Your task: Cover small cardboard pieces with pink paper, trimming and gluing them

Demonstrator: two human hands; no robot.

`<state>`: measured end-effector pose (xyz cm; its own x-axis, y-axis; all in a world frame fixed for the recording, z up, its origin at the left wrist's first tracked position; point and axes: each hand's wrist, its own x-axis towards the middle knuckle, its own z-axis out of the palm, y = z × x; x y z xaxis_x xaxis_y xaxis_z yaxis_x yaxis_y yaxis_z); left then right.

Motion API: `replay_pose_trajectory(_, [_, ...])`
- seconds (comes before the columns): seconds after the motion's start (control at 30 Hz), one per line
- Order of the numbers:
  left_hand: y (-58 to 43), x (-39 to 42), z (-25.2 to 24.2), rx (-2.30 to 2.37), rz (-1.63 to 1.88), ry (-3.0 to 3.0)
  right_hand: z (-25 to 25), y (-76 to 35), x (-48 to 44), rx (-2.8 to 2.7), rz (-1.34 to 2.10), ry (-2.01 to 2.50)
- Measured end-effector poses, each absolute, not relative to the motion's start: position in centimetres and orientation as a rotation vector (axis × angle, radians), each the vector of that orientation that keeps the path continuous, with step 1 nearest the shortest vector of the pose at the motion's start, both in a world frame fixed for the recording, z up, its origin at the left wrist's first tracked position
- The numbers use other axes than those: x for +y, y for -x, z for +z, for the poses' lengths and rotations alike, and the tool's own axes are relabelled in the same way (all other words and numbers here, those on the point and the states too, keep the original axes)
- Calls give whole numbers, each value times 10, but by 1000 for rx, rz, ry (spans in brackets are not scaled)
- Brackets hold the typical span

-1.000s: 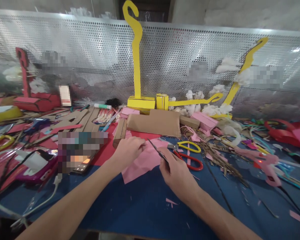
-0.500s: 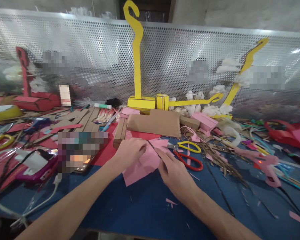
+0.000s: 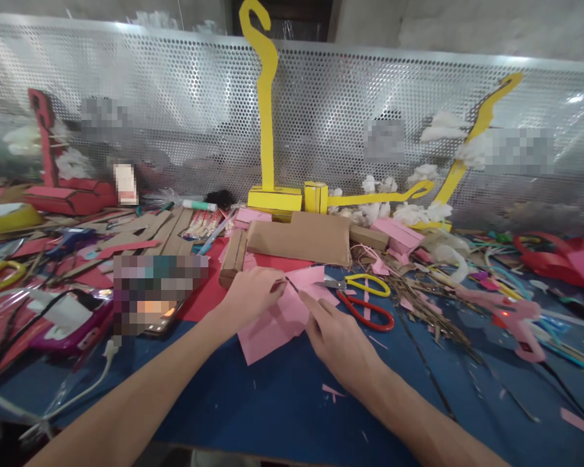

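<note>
My left hand rests with curled fingers on the left part of a pink paper sheet lying on the blue table, pinching its upper edge. My right hand is closed round a thin dark blade tool whose tip meets the paper right beside my left fingertips. Most of the tool is hidden under my right hand.
Yellow-handled scissors and red-handled scissors lie just right of my hands. Brown cardboard pieces, yellow cardboard figures, cotton tufts, pink scraps and twigs crowd the back. A phone and cables lie at the left. A perforated metal screen closes the rear.
My right hand has slid up and left, lowering the blade tool from a raised tilt until its tip meets the paper beside my left fingers. The left hand stayed put.
</note>
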<state>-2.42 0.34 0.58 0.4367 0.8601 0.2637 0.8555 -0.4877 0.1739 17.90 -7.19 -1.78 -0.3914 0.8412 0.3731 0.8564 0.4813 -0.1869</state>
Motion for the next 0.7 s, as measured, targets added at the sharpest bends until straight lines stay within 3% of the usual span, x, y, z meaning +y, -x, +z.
replay_pose_trajectory(0.7, [26, 7, 0, 1663, 512, -2613, -21, -179, -76, -2435, -242, 1417])
